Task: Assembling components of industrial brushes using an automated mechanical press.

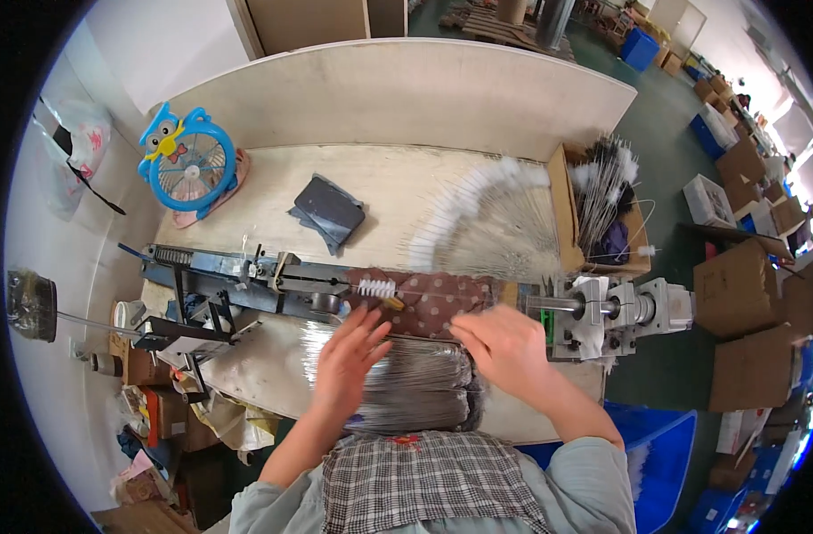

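Observation:
A small white-bristled brush (pixel 376 288) on a thin wire stem lies over a brown polka-dot cloth (pixel 433 307), which covers the middle of a long bench machine (pixel 219 280). Below the brush, my left hand (pixel 344 356) is open, fingers spread, with nothing visible in it. My right hand (pixel 504 343) is at the cloth's right end, its fingers pinched together; whatever they might hold is hidden. Between my forearms lies a thick bundle of silvery wires (pixel 411 392), close to my checked apron (pixel 424 476). A small yellowish piece (pixel 394 304) shows beside the brush.
Many white-tipped wire brushes (pixel 487 209) fan out behind the machine, next to a cardboard box (pixel 562 209) of more brushes. A shaft unit (pixel 620 307) stands at the right end. Dark abrasive-looking sheets (pixel 328 212) and a blue fan (pixel 193 169) sit at the back left. A blue bin (pixel 665 463) stands lower right.

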Tool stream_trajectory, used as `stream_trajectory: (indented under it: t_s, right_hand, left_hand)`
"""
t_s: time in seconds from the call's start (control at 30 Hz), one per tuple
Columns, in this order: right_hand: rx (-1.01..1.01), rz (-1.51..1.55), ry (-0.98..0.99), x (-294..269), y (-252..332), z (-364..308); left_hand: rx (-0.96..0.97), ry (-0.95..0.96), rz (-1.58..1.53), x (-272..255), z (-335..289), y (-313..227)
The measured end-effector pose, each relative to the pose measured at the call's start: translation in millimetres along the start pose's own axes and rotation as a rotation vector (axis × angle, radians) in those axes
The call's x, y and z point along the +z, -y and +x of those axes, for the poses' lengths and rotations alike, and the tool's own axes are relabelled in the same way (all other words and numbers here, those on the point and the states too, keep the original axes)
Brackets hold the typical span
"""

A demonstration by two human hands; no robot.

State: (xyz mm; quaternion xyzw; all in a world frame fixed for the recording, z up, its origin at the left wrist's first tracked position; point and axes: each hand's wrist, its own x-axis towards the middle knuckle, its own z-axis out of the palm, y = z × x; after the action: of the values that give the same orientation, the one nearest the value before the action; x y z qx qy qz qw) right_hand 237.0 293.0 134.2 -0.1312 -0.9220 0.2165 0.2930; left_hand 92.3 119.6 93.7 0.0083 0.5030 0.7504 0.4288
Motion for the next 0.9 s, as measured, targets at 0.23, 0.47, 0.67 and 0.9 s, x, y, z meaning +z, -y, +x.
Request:
stream_trajectory:
  t_s: [0.23,0.47,0.67,0.9]
  right_hand:
    - [0.315,0.094,0.608,-1.5,-21.6,-80.6]
    - [0.197,-0.171,0.473,-30.4,-18.5,-66.8]
    - [0.304,-0.233,0.501,-29.7,-7.9,-70.3]
    - [0.44,-0.196,0.524,-29.0,-4.1,-68.7]
  left_hand:
    - [0.324,-0.73,-0.648,-220.9,-5.8,-17.5]
    - [0.505,-0.904,-0.399,-387.4,-47.9,-72.5]
    - [0.538,-0.945,-0.47,-298.5,-19.5,-29.7]
    - [0.14,-0.341,-0.349,-100.6,1.4,1.5]
